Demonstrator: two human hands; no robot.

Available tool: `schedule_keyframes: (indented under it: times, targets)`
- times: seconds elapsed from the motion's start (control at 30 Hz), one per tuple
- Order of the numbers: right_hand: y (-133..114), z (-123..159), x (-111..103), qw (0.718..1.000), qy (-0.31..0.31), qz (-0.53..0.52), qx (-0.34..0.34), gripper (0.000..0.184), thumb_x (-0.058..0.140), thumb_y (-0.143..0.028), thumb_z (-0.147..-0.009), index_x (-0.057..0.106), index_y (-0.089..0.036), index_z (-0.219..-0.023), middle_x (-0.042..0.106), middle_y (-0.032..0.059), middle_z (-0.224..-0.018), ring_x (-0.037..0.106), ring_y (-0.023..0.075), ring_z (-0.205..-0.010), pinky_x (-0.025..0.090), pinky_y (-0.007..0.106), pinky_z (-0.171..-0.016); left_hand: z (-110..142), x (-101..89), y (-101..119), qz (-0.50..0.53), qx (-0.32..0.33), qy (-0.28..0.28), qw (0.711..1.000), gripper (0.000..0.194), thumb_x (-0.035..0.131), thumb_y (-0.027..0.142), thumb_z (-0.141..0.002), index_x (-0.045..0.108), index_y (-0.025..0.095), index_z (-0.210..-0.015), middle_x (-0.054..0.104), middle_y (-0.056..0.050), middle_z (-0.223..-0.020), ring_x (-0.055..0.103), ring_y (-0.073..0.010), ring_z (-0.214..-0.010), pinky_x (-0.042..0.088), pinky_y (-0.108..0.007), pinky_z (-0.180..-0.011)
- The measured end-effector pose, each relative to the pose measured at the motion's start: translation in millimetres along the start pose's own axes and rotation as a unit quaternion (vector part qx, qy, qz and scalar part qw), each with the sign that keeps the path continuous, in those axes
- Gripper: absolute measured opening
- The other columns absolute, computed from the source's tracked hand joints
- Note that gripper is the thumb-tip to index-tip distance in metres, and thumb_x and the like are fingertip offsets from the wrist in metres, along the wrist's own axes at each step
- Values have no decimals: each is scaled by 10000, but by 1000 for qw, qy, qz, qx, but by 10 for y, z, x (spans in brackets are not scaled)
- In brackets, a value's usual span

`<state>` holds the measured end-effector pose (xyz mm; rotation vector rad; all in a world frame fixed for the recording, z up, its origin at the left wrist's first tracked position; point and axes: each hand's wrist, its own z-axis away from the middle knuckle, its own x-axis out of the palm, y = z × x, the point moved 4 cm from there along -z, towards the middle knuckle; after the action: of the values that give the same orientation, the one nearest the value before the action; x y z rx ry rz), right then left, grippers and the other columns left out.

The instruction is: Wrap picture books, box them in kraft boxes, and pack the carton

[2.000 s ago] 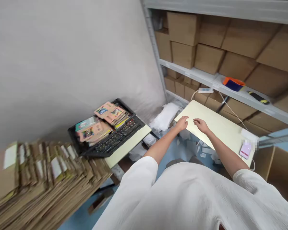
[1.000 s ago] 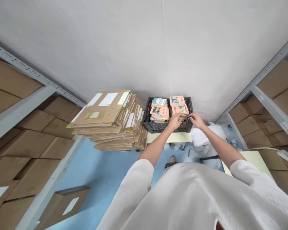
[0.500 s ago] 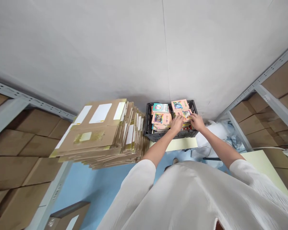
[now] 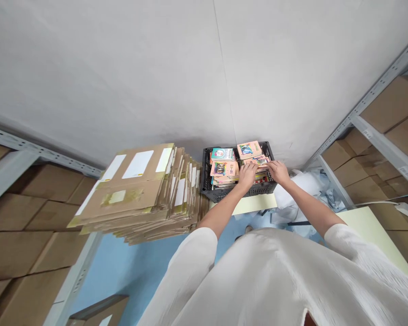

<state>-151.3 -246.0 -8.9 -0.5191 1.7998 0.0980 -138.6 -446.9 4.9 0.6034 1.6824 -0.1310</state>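
A black plastic crate (image 4: 211,192) stands on a small pale table (image 4: 255,203) against the wall. It holds stacks of small pink and teal booklets (image 4: 221,164). My left hand (image 4: 247,175) and my right hand (image 4: 277,171) both reach into the crate's right side. Their fingers close on the edges of a pink booklet (image 4: 261,161) on top of the right-hand stack. The fingertips are small and partly hidden by the stack.
A tall slumped pile of flattened cardboard mailers (image 4: 141,192) sits left of the crate. Metal shelving with brown boxes (image 4: 27,217) lines the left, and more shelving (image 4: 377,136) the right. A second pale table (image 4: 370,235) is at the right; white bags (image 4: 292,192) lie between.
I turned from the right-hand table to the crate. Both hands moved from the bare tabletop into the crate and settled on the right stack of booklets.
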Motion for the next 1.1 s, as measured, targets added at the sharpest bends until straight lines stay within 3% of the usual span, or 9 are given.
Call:
schedule_keyframes:
  times: [0.13, 0.27, 0.4, 0.63, 0.73, 0.87, 1.1]
  targets:
    - [190, 231, -258, 999, 46, -3, 17, 454, 387, -290, -1168, 751, -191, -1419, 763, 171, -1353, 615, 339, -1179, 466, 463, -1075, -108, -84, 313, 0, 38, 24, 999, 504, 502, 145, -1084, 673, 280, -1538, 741, -125, -1468, 630, -315, -1364, 433, -485, -1180]
    - [536, 769, -538, 995, 79, -2, 68, 453, 365, -315, -1177, 747, -189, -1385, 763, 174, -1312, 609, 338, -1158, 467, 455, -1052, -233, -36, 888, 17, 99, 22, 995, 471, 452, 168, -1118, 706, 269, -1501, 753, -127, -1443, 635, -303, -1340, 441, -468, -1146]
    - [976, 1597, -833, 986, 86, 19, 143, 439, 365, -321, -1183, 747, -189, -1355, 762, 175, -1306, 614, 336, -1151, 465, 441, -1023, -308, 208, 1709, 40, 169, -1, 985, 450, 446, 174, -1132, 725, 254, -1476, 764, -132, -1420, 650, -295, -1299, 449, -454, -1094]
    - [1605, 3417, -1265, 953, 98, 72, 277, 426, 385, -333, -1174, 765, -194, -1311, 775, 176, -1238, 614, 343, -1106, 464, 446, -956, -145, 892, 3380, 88, 294, -60, 950, 425, 443, 182, -1136, 780, 273, -1378, 757, -121, -1379, 633, -302, -1252, 432, -454, -1055]
    - [1682, 4149, -1347, 932, 98, 83, 339, 408, 399, -338, -1171, 771, -200, -1269, 781, 168, -1199, 616, 336, -1075, 465, 433, -931, 30, 1160, 3977, 96, 343, -100, 929, 414, 474, 159, -1112, 796, 273, -1345, 742, -127, -1336, 612, -307, -1239, 432, -453, -1034]
    - [1640, 4914, -1353, 900, 85, 76, 421, 389, 409, -300, -1165, 774, -206, -1260, 785, 158, -1208, 642, 323, -1074, 482, 415, -940, 258, 1438, 4569, 94, 415, -151, 892, 403, 488, 145, -1093, 816, 284, -1281, 730, -132, -1293, 583, -322, -1247, 421, -477, -1041]
    - [1487, 5682, -1226, 836, 40, 13, 548, 318, 509, -274, -1112, 789, -209, -1247, 810, 132, -1165, 696, 292, -1075, 514, 369, -916, 481, 1852, 5256, 58, 511, -244, 822, 407, 487, 114, -1054, 828, 257, -1224, 729, -154, -1262, 594, -330, -1237, 451, -503, -1047]
